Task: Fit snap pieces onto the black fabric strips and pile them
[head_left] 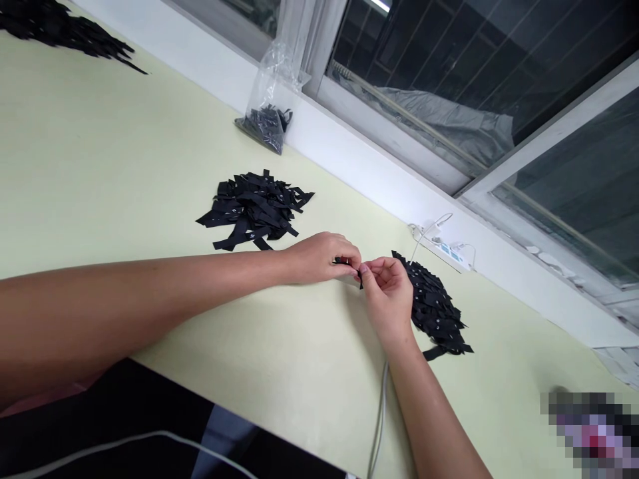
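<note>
Over the pale table (279,332), my left hand (322,258) and my right hand (389,293) meet fingertip to fingertip. Both are closed in a pinch on a small black fabric strip (361,282), which shows between the fingertips and in the curl of my left fingers; most of it is hidden. Beyond my left wrist lies a loose pile of black fabric strips (259,206), some with small pale marks. A second pile of black strips (434,306) spreads just right of my right hand, partly behind it.
A clear plastic bag (269,100) with black pieces stands against the white ledge (359,166). More black strips (60,30) lie at the far left. A power strip (449,253) with plugged cables sits at the back. A grey cable (380,412) crosses the table's front edge.
</note>
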`<action>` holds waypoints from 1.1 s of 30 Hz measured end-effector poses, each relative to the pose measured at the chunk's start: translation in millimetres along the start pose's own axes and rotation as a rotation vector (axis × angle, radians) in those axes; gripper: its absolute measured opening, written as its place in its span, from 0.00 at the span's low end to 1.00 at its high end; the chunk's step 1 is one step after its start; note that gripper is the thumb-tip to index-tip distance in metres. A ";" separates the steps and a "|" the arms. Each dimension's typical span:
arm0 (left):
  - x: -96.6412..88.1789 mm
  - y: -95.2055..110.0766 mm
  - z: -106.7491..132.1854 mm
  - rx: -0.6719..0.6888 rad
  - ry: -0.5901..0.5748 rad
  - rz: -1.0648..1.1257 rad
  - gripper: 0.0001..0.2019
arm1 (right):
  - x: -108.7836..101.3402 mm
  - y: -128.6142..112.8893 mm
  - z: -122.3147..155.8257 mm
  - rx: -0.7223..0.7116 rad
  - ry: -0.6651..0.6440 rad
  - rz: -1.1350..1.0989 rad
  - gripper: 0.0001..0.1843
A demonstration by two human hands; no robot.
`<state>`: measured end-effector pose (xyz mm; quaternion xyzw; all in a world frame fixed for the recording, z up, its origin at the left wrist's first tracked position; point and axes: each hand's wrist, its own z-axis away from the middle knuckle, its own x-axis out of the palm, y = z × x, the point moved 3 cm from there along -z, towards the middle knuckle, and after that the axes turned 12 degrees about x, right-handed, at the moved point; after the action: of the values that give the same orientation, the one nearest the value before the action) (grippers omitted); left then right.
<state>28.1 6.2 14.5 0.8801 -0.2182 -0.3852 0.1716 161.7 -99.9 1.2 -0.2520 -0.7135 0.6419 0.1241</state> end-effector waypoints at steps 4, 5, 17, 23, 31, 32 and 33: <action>-1.0 -0.4 0.5 -0.040 0.004 -0.011 0.03 | -0.9 -0.6 -0.2 -0.012 -0.024 0.033 0.15; -1.2 -0.4 0.7 -0.051 0.004 -0.011 0.03 | -1.3 -0.7 -0.3 -0.014 -0.032 0.048 0.15; -1.3 -3.0 1.5 -0.085 0.020 0.031 0.03 | -2.3 1.6 -0.1 0.012 -0.073 0.084 0.13; -1.3 -2.0 1.7 -0.089 -0.043 0.042 0.02 | 1.2 -3.5 2.6 0.072 -0.099 0.026 0.18; 2.8 1.1 3.0 -0.073 -0.072 0.015 0.02 | 1.7 -2.6 1.4 0.068 -0.131 0.035 0.18; 3.1 1.3 3.0 -0.068 -0.075 0.012 0.02 | 1.9 -2.3 1.0 0.068 -0.138 0.020 0.18; 3.3 1.5 3.0 -0.064 -0.077 0.011 0.03 | 2.1 -2.0 0.7 0.070 -0.143 0.006 0.18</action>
<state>27.4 2.9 11.3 0.8575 -0.2168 -0.4247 0.1933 159.2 -99.5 2.8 -0.2032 -0.6970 0.6831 0.0796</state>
